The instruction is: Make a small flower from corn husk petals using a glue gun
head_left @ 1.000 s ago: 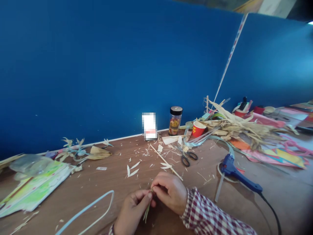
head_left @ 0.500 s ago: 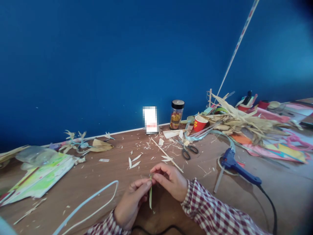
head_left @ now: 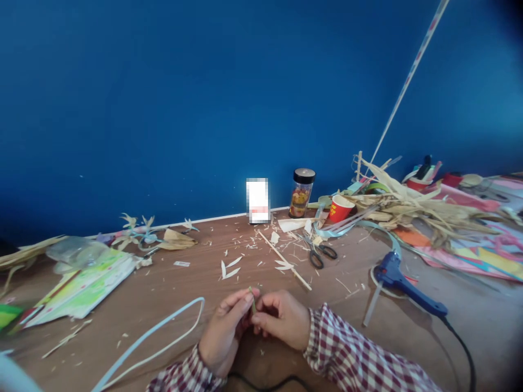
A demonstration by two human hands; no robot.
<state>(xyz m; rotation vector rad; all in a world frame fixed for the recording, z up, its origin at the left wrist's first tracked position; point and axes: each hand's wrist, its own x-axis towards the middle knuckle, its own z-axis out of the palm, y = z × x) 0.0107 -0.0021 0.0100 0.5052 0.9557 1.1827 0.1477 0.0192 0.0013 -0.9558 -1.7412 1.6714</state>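
A thin green strip (head_left: 252, 300), which looks like a piece of husk or leaf, is pinched between my two hands low in the middle of the view. My left hand (head_left: 227, 326) is closed, its thumb and forefinger on the strip's upper part. My right hand (head_left: 283, 318) is closed beside it, with thumb and fingertips at the strip's lower part. Its lower end is hidden by the fingers. Just beyond my hands lie slim pale leaf-shaped pieces (head_left: 231, 269) and a thin stick (head_left: 281, 256) with similar pieces against it.
Black-handled scissors (head_left: 316, 256) lie among pale scraps. A blue glue gun (head_left: 404, 283) with a black cord sits at the right. Behind are a lidded jar (head_left: 302, 193), a red paper cup (head_left: 341, 209) and piled dry husks (head_left: 412, 201). A pale blue loop (head_left: 151, 332) lies left.
My right hand has moved down beside the left. The strip, which hung below my fingers, now stands with its tip above them. The view has shifted slightly left.
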